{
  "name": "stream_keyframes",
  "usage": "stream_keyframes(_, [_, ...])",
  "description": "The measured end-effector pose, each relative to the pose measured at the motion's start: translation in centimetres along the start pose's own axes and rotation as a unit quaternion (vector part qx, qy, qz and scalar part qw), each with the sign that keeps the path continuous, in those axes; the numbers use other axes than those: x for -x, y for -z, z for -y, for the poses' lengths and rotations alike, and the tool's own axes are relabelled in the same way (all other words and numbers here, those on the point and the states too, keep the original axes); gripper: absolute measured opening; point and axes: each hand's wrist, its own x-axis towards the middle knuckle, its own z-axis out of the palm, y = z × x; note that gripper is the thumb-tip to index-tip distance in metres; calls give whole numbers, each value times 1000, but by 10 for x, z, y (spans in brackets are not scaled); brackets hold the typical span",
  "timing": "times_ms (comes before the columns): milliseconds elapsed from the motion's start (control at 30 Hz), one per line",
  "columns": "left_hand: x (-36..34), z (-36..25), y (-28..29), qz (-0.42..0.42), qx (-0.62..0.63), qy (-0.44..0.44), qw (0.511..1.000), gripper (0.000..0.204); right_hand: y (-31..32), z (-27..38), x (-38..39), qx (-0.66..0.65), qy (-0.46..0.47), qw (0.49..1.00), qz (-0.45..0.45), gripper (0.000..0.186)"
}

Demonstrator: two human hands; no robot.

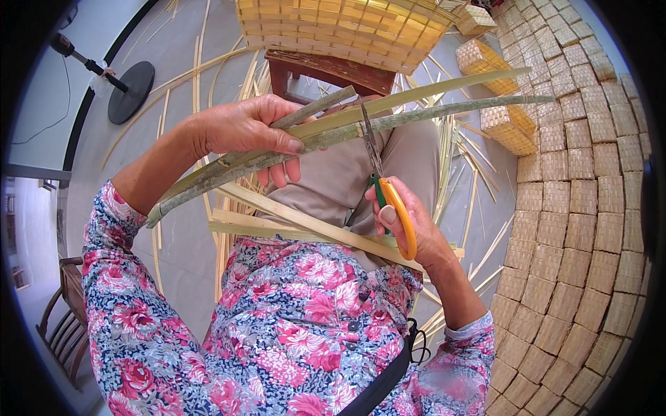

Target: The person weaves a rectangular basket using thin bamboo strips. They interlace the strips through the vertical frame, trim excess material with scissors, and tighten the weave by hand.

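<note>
The left hand, thumb pressed down, clasps bamboo strips slanting up rightward, crossed by scissors gripped in the curled right hand.

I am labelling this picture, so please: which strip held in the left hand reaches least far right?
The short grey-green strip, uppermost in the left hand: its end stops near the tips of the scissors, while the other two strips run past.
</note>
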Motion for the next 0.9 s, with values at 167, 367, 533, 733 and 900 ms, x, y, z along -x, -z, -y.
stream_keyframes(167, [0,-1,1,6,-2,-3,1000,32,0,-2,-1,-16,-7,1000,2,71])
stream_keyframes(367, [0,-1,1,0,-1,-21,1000,28,0,-3,0,-32,-9,999,0,71])
stream_keyframes(533, [-1,-1,1,0,3,-14,1000,29,1,-3,0,-26,-7,1000,-4,66])
stream_keyframes(733, [-2,-3,0,13,-4,15,1000,30,-4,0,0,-28,-29,999,-24,39])
stream_keyframes(900, [-3,-1,1,3,-17,20,1000,28,-14,-12,-11,-82,-63,994,-36,38])
